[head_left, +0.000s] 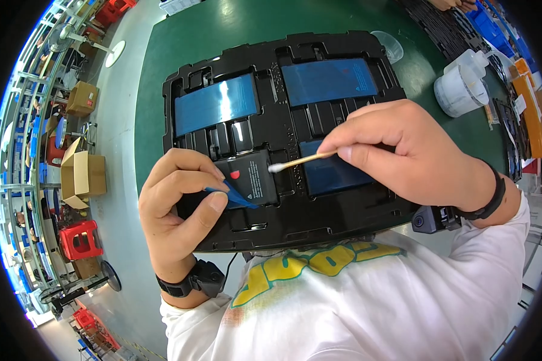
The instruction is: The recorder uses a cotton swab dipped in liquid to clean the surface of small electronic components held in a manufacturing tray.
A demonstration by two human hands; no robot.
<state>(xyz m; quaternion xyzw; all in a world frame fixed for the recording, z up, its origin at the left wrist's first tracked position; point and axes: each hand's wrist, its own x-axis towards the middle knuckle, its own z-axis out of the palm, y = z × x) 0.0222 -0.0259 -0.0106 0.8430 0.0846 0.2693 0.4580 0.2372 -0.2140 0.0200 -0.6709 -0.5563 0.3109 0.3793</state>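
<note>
My left hand (pixel 183 201) pinches a loose corner of blue protective film (pixel 238 198), which is peeled back from a flat black battery pack (pixel 253 174). White print and a red mark show on its bared face. Between the thumb and finger of my right hand (pixel 409 153) is a cotton swab (pixel 295 162); its white tip is at the pack's right edge, and I cannot tell if it touches. The pack sits in a black moulded tray (pixel 337 219). Three more film-covered blue packs lie there: far left (pixel 214 107), far right (pixel 328 81) and near right (pixel 334 174), the last partly behind my right hand.
The tray lies on a green tabletop (pixel 235 33). At the right stand a white tub (pixel 461 93) and an orange box (pixel 527 114); a clear round dish (pixel 388 47) is behind the tray. Left on the floor are an open carton (pixel 84 174) and a red stool (pixel 81 239).
</note>
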